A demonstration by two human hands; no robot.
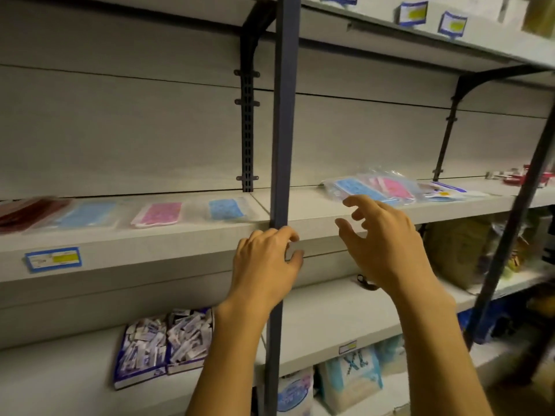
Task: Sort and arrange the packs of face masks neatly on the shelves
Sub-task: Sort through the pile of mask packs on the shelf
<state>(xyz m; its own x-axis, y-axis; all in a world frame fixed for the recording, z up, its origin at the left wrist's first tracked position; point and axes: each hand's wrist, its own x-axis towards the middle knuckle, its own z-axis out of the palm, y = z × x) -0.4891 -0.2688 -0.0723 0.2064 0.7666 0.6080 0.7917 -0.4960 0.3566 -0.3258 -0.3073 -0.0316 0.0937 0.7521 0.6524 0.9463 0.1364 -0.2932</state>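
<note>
On the grey shelf (180, 235), left of the dark upright post (283, 130), mask packs lie in a row: dark red (27, 211), light blue (88, 214), pink (157, 214) and blue (225, 208). Right of the post a loose pile holds a blue pack (350, 187), a pink pack (393, 187) and a white-and-blue pack (447, 190). My left hand (264, 262) has its fingers curled round the post at the shelf's edge. My right hand (381, 235) hovers with spread, slightly bent fingers just before the pile, holding nothing.
A blue price label (53, 259) sits on the shelf's front edge. Below, two boxes of small sachets (163, 343) stand on the lower shelf. Bagged goods (348, 376) fill the bottom right, more packages (456, 250) sit at right, and labels (413, 12) hang above.
</note>
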